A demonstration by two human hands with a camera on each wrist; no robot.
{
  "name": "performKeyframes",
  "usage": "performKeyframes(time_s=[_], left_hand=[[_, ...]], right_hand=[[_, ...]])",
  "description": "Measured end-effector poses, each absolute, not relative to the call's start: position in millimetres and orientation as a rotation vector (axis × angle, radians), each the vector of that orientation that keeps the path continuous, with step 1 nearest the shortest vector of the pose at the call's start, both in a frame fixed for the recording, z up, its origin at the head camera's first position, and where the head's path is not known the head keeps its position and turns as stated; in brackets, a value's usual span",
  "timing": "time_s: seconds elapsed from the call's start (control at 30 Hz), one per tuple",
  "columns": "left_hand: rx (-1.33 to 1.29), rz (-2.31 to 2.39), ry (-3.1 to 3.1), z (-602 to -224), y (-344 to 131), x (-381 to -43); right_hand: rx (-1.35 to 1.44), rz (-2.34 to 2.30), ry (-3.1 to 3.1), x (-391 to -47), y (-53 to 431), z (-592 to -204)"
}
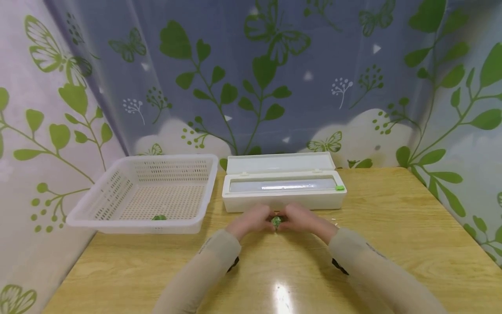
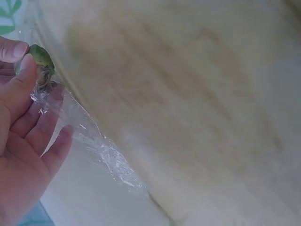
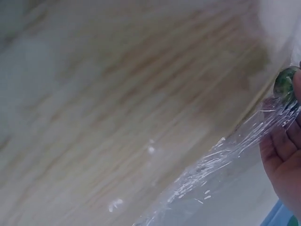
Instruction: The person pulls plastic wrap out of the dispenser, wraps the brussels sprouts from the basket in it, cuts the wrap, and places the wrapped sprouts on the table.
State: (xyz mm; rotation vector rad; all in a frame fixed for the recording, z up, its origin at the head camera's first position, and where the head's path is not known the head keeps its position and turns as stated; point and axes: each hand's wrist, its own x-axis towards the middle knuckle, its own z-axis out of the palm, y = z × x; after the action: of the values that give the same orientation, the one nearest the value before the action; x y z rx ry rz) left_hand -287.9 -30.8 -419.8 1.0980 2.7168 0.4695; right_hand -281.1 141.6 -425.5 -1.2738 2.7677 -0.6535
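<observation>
Between both hands, just in front of the white dispenser box, is a small round green vegetable (image 1: 276, 222) with clear plastic film around it. My left hand (image 1: 256, 218) holds it from the left, thumb on top and fingers below, as the left wrist view shows. From the right, my right hand (image 1: 299, 218) grips the vegetable and film; part of this hand lies outside the right wrist view. Loose, crinkled cling film (image 2: 110, 160) trails away from the vegetable over the fingers. In the right wrist view the film (image 3: 207, 165) stretches out toward the lower left.
The white cling film dispenser box (image 1: 282, 203) stands behind the hands, its lid (image 1: 280, 163) raised, a film roll (image 1: 282, 185) inside and a green slider (image 1: 339, 188) at right. To the left, a white plastic basket (image 1: 137, 224) contains a green item (image 1: 159, 217). Everything stands on a wooden table (image 1: 392, 226).
</observation>
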Motion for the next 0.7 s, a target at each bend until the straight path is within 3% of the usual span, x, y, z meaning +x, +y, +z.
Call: performKeyframes(time_s=[0.17, 0.47, 0.7], left_hand=[[1.044, 0.67, 2.746, -404.7, -36.6, -278.3], [1.297, 1.062, 2.993, -363.9, -46.9, -237.5], [0.97, 1.508, 2.665, -374.4, -37.9, -232.5]], right_hand=[[-1.185, -0.921, 2.717, -273.8, 147.0, -417.0], [-0.802, -1.328, 2.914, -258.8, 159.8, -390.5], [-0.418, -1.71, 2.728, -245.9, 159.4, -373.7]])
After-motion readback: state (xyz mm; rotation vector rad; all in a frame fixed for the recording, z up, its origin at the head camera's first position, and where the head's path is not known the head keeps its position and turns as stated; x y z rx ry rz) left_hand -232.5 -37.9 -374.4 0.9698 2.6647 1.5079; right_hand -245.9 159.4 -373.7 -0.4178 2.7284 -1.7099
